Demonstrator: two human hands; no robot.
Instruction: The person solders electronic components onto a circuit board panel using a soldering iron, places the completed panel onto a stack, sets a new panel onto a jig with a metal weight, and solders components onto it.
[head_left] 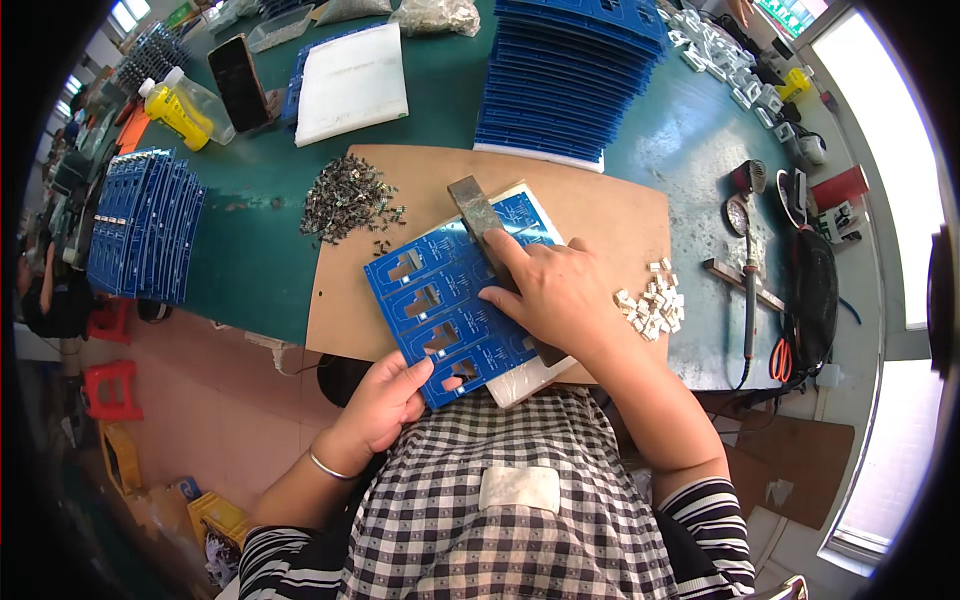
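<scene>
A blue circuit board panel with several cut-out openings lies tilted on a pale white slab, close to my body. My left hand pinches its near left corner between thumb and fingers. Across the panel runs a long, worn metal bar. My right hand is over this bar, index finger and thumb pressed on it and the other fingers curled. The hand hides part of the bar and board. Left of the panel sits a heap of small dark components; white connectors are scattered right of my right hand.
A brown sheet covers part of the green table. Tall stacks of blue boards stand behind and at left. A phone and bottles are far left; a soldering iron and orange-handled scissors lie right.
</scene>
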